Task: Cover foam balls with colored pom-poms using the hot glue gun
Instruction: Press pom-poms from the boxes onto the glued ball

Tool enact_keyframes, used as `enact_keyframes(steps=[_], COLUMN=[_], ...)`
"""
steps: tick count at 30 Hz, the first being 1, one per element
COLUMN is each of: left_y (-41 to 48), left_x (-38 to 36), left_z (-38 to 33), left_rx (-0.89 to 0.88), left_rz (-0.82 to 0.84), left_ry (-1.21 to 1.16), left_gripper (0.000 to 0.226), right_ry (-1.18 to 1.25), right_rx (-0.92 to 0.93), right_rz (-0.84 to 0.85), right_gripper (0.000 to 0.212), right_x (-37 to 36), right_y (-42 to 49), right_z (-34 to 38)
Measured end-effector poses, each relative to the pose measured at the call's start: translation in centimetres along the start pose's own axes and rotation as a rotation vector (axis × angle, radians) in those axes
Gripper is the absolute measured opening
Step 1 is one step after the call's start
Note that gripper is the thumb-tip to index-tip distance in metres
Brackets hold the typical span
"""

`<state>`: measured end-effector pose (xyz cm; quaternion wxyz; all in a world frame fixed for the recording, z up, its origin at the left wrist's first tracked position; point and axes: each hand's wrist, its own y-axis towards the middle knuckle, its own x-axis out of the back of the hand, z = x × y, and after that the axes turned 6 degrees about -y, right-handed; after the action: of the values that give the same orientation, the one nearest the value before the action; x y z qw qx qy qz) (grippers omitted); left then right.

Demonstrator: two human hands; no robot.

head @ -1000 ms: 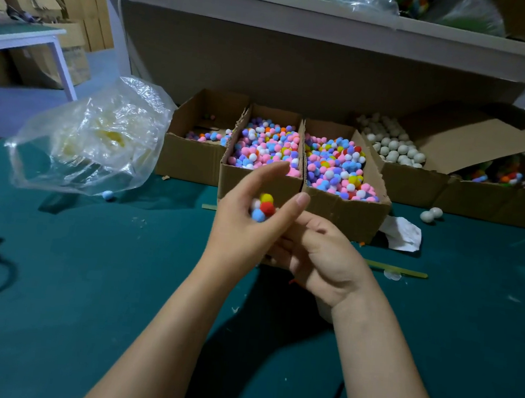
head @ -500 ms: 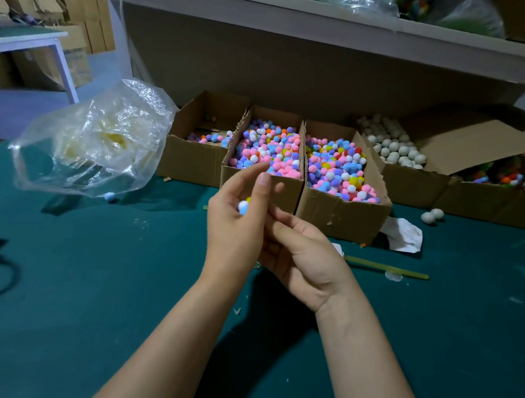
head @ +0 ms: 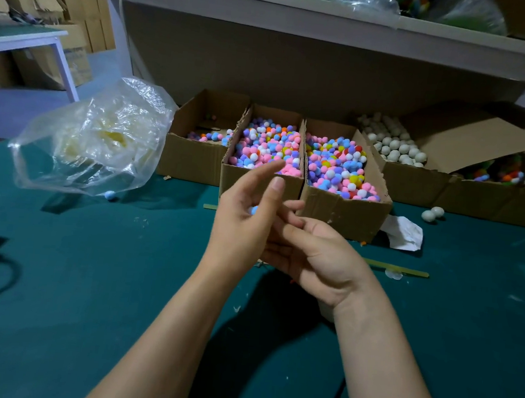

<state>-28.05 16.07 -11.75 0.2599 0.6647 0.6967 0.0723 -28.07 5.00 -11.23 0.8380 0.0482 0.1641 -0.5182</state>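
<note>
The left hand (head: 243, 219) is curling its fingers loosely round a small thing. Only a bit of a blue pom-pom (head: 253, 210) is showing between the thumb and the fingers, and the rest is hiding inside the hand. The right hand (head: 316, 258) is reaching in from the right. Its fingers (head: 294, 205) are lying almost straight and touching the left hand. The two tips I can see are holding nothing. The lower fingers are hiding behind the left hand.

Both hands are hanging above the green table (head: 55, 275). Just past the hands two open boxes of pom-poms are sitting side by side, the middle box (head: 261, 182) and the right box (head: 343, 211). A box of white foam balls (head: 391, 144) is sitting further off, past the hands and to their right. Two loose foam balls (head: 433, 213) are lying on the table right of the hands. A green stick (head: 395, 268) is lying close by on the right too. Left of the hands, a crinkly plastic bag (head: 94, 137) is sitting with one loose blue pom-pom (head: 110, 195) beside it.
</note>
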Motion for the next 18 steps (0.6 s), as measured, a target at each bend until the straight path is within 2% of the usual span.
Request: enact_keyframes(steps=[2, 6, 8, 10, 12, 14, 18], left_y=[0.1, 0.3, 0.3, 0.2, 0.1, 0.0, -0.2], left_x=[0.0, 0.0, 0.3, 0.9, 1.1, 1.0, 0.3], left_z=[0.1, 0.3, 0.4, 0.6, 0.5, 0.4, 0.2], left_rx=[0.013, 0.003, -0.012, -0.015, -0.032, -0.056, -0.072], left_rz=[-0.06, -0.12, -0.067, 0.056, 0.131, 0.139, 0.08], left_ry=[-0.024, 0.021, 0.106, 0.25, 0.334, 0.319, 0.216], left_gripper=[0.03, 0.034, 0.046, 0.068, 0.072, 0.063, 0.025], right_ry=[0.006, 0.021, 0.004, 0.038, 0.098, 0.081, 0.07], right_rx=[-0.009, -0.009, 0.002, -0.004, -0.026, -0.041, -0.037], right_rz=[-0.008, -0.053, -0.06, -0.073, -0.084, -0.052, -0.002], right_gripper=[0.025, 0.018, 0.022, 0.023, 0.022, 0.026, 0.025], right_x=[-0.3, -0.9, -0.7, -0.3, 0.3, 0.4, -0.1], right_y=[0.1, 0.3, 0.2, 0.1, -0.1, -0.4, -0.5], right_z=[-0.2, -0.3, 0.0, 0.4, 0.8, 0.9, 0.7])
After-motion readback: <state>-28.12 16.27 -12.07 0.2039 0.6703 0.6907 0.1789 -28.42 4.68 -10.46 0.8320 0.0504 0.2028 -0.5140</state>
